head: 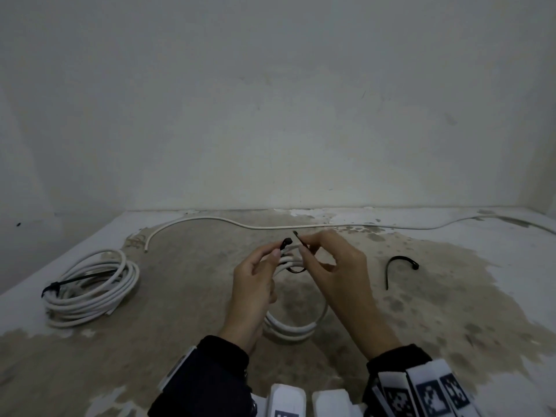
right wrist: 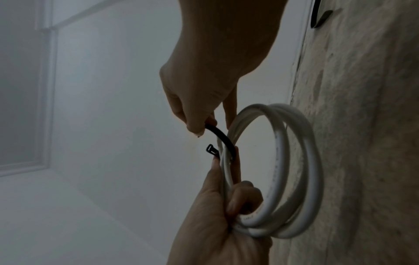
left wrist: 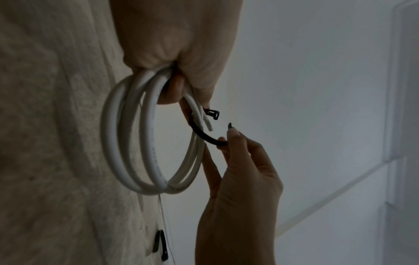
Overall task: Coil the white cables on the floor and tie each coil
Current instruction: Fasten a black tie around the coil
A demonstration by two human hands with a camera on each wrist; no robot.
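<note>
My left hand (head: 278, 251) grips a small coil of white cable (head: 288, 328) and holds it upright above the floor. A black zip tie (left wrist: 204, 136) loops around the coil's strands beside my fingers. Its square head (head: 285, 242) sticks up by my left thumb and is not threaded. My right hand (head: 304, 246) pinches the tie's tail, whose tip (head: 296, 233) points up a short way from the head. In the right wrist view the tie (right wrist: 223, 139) curves from my right fingers (right wrist: 197, 127) to the coil (right wrist: 283, 170).
A larger white coil (head: 90, 287) bound with a black tie lies on the floor at the left. One long loose white cable (head: 270, 226) runs along the foot of the wall. A spare black zip tie (head: 401, 264) lies to the right on the stained floor (head: 195, 281).
</note>
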